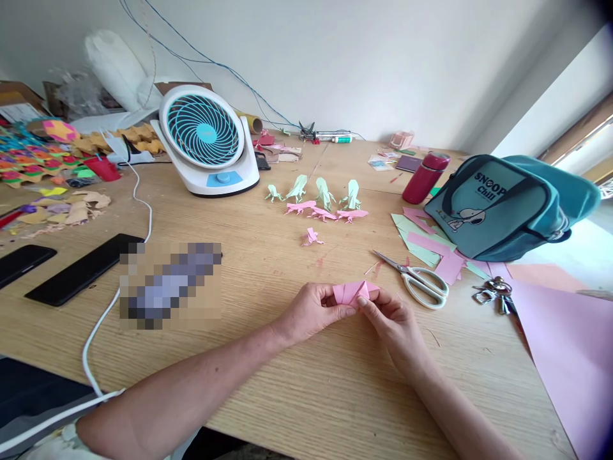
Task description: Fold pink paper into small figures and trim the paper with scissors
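Note:
A small piece of folded pink paper (352, 292) is pinched between both hands above the wooden table. My left hand (313, 311) grips its left end, thumb in front and fingers behind. My right hand (391, 317) holds the right part, with the thumb pressed on a pointed flap. Beyond the hands stands a small pink paper figure (312, 237). Farther back are a row of pink paper figures (324, 213) and a row of light green paper figures (324, 191). White-handled scissors (416, 282) lie partly open to the right of my right hand.
Paper pieces (424, 246) lie beside a teal bag (493, 207) and a red bottle (426, 177). Keys (498, 294) rest near a large pink sheet (569, 345) at right. A white fan (205, 144) stands back left. A white cable (150, 217) runs past a black phone (86, 268).

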Demonstrator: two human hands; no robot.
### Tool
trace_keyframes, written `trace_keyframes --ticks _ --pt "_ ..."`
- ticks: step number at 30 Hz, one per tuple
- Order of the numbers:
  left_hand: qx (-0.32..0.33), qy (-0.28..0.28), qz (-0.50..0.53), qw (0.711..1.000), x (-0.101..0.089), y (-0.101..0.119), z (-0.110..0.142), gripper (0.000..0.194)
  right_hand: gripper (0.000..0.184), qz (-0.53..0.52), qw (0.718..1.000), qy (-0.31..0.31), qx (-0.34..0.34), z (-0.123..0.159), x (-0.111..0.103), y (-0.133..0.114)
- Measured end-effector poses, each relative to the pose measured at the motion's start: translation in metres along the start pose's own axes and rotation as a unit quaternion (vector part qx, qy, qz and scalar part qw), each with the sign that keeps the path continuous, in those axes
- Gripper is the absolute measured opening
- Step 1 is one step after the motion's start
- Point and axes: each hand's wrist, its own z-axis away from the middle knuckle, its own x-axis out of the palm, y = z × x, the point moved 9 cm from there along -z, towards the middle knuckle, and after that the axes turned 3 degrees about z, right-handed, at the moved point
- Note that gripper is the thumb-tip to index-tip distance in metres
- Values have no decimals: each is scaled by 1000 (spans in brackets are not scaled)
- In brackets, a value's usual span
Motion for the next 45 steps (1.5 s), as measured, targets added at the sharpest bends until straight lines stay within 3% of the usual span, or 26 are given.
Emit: trace_keyframes --ticks 4,9,14,19,26,31,45 --pt "-9 -2 -29 1000 -4 -5 0 37 31 46 999 -4 -5 1 -3 -4" --pt "9 24 -82 996 -12 6 1 37 39 196 979 -3 -57 2 -10 -11" --pt "31 35 -102 994 -11 14 0 33 37 278 954 -38 -103 6 3 -19" --pt "25 39 -113 993 -13 8 -3 29 36 269 957 -44 -99 7 7 -20" --pt "7 54 -23 998 -18 4 -4 27 24 226 969 -98 -21 6 10 7" --pt "51 72 -78 993 -20 15 -2 21 25 214 974 -78 -10 5 4 16" --pt "89 34 -181 979 -9 30 6 45 29 232 972 -34 -25 4 -1 -2"
